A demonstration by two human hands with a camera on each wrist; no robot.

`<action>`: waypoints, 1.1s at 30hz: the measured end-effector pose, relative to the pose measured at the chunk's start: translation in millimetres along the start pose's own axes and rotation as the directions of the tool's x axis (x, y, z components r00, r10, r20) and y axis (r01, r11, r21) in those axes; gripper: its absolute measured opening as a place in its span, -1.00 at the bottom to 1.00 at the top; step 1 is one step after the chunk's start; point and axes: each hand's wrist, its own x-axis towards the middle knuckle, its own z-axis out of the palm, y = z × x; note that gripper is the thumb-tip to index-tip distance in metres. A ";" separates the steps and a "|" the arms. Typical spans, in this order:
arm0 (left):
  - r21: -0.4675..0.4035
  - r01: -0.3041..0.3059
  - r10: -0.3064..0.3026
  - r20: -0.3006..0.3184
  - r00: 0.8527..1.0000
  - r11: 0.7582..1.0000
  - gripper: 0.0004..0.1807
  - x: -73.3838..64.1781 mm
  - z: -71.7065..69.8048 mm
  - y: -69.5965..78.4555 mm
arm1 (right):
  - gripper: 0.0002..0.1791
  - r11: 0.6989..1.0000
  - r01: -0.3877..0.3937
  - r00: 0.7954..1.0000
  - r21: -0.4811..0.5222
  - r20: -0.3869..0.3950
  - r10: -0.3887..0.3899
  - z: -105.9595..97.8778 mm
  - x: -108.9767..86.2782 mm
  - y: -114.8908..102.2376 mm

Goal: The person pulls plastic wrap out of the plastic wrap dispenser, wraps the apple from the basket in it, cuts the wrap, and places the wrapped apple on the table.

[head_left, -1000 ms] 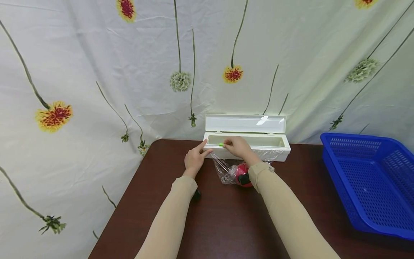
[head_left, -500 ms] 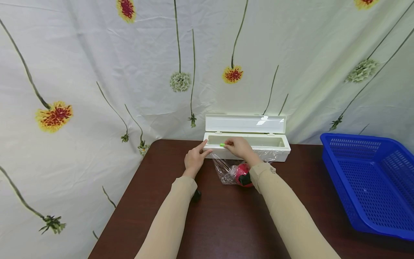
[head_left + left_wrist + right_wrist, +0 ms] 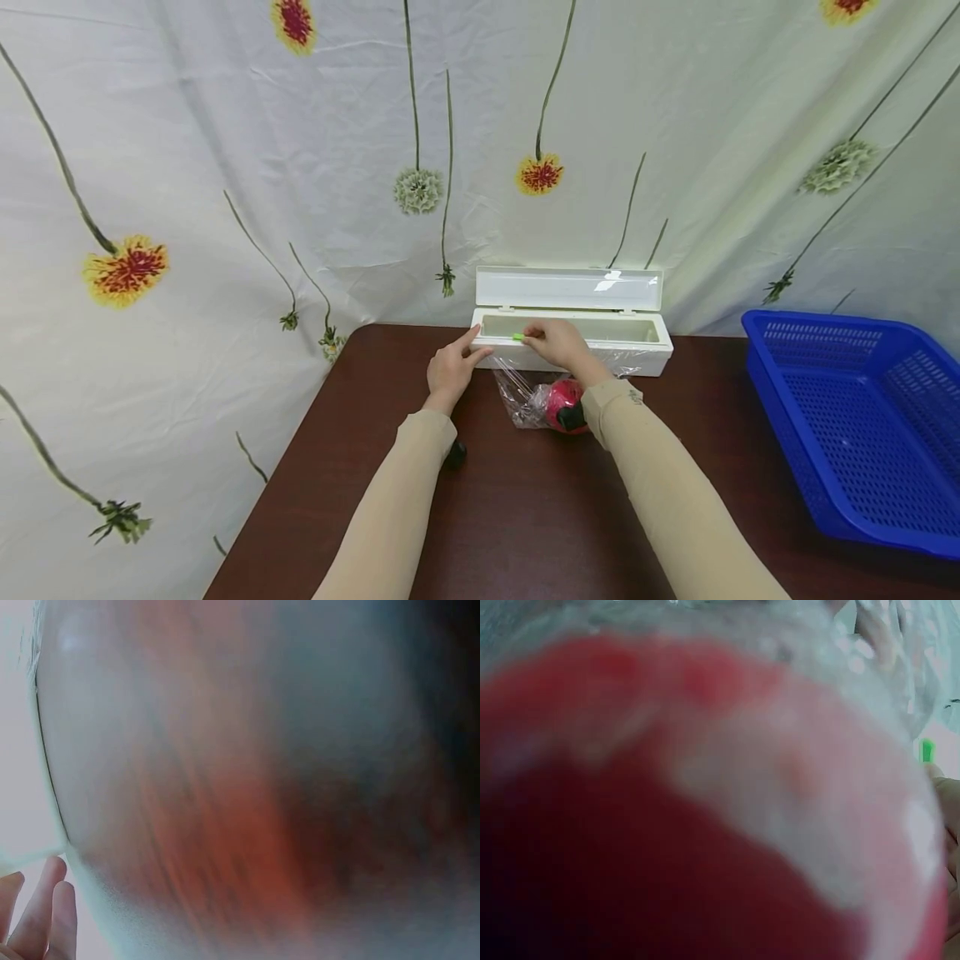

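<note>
In the head view, a long white plastic-wrap dispenser box (image 3: 648, 360) stands at the table's back with its lid (image 3: 570, 288) raised. My left hand (image 3: 448, 368) holds its left front corner, index finger at the top rim and thumb on the front. My right hand (image 3: 555, 342) pinches a small green cutter slider (image 3: 518, 337) on the front edge. Clear plastic wrap (image 3: 517, 408) hangs from the front onto the table, around or against a red round object (image 3: 561, 397), which my right sleeve partly covers. The red object (image 3: 705, 682) fills the right wrist view, blurred.
A blue perforated plastic basket (image 3: 787, 417) stands on the right of the dark brown table (image 3: 525, 517). A flower-printed curtain (image 3: 337, 167) hangs right behind the box. A small black thing (image 3: 455, 454) shows beside my left forearm.
My right hand has slid slightly to the right along the box edge with the green cutter slider. My left hand stays at the box corner.
</note>
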 end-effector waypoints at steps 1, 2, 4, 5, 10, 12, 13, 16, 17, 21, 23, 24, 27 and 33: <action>-0.003 0.002 -0.002 0.002 1.000 1.000 -0.35 -0.2 0.0 -0.2 | -0.72 1.000 0.000 1.000 0.000 0.000 0.000 -0.1 -0.3 0.6; -0.005 0.005 -0.005 0.003 1.000 1.000 -0.35 -0.3 0.0 -0.3 | -0.72 1.000 0.001 1.000 0.000 0.000 -0.001 -0.2 -0.6 1.2; -0.009 0.007 -0.007 0.003 1.000 1.000 -0.35 -0.3 0.3 -0.5 | -0.73 1.000 0.004 1.000 -0.004 0.001 -0.004 -1.0 -1.3 2.4; -0.012 0.007 -0.007 0.003 1.000 1.000 -0.35 -0.4 0.5 -0.6 | -0.73 1.000 0.005 1.000 -0.005 0.000 -0.005 -1.3 -1.6 3.2; -0.023 -0.001 0.001 -0.001 1.000 1.000 -0.35 -0.5 1.7 -1.6 | -0.74 0.999 0.020 1.000 0.031 -0.006 -0.020 -1.9 -0.7 9.2; -0.027 -0.006 0.006 -0.002 1.000 1.000 -0.35 -0.7 2.3 -1.8 | -0.73 0.997 0.054 0.998 0.049 -0.026 -0.052 2.9 3.4 19.7; -0.030 -0.006 0.006 0.001 1.000 1.000 -0.35 -0.8 2.1 -1.8 | -0.72 0.997 0.058 0.998 0.051 -0.026 -0.057 2.8 3.5 20.8; -0.037 -0.004 0.005 0.004 1.000 0.999 -0.36 -1.0 1.5 -1.4 | -0.72 0.996 0.060 0.998 0.063 -0.027 -0.058 1.8 2.2 21.1; -0.039 -0.004 0.004 0.005 1.000 0.999 -0.36 -1.3 1.1 -1.1 | -0.72 0.996 0.061 0.998 0.065 -0.029 -0.059 1.5 1.6 20.6; -0.042 -0.001 0.001 0.000 1.000 0.999 -0.36 -1.9 0.4 -0.5 | -0.75 0.998 0.043 0.999 0.050 -0.025 -0.042 -4.4 -5.8 9.7; -0.041 -0.004 0.004 -0.004 1.000 0.999 -0.36 -1.9 0.3 -0.8 | -0.75 0.999 0.042 0.999 0.031 -0.024 -0.041 -5.0 -6.8 8.2; -0.041 -0.004 0.004 -0.005 1.000 0.999 -0.35 -1.8 0.2 -0.9 | -0.74 0.999 0.042 0.999 0.023 -0.025 -0.042 -5.0 -7.1 8.3; -0.045 -0.002 0.002 -0.003 1.000 0.999 -0.35 -1.9 0.2 -1.0 | -0.73 0.999 0.042 0.999 0.017 -0.022 -0.041 -5.0 -7.2 9.8; -0.046 -0.002 0.002 -0.006 1.000 0.999 -0.35 -2.0 0.4 -0.7 | -0.73 0.998 0.055 0.998 0.028 -0.029 -0.054 -5.0 -7.9 12.5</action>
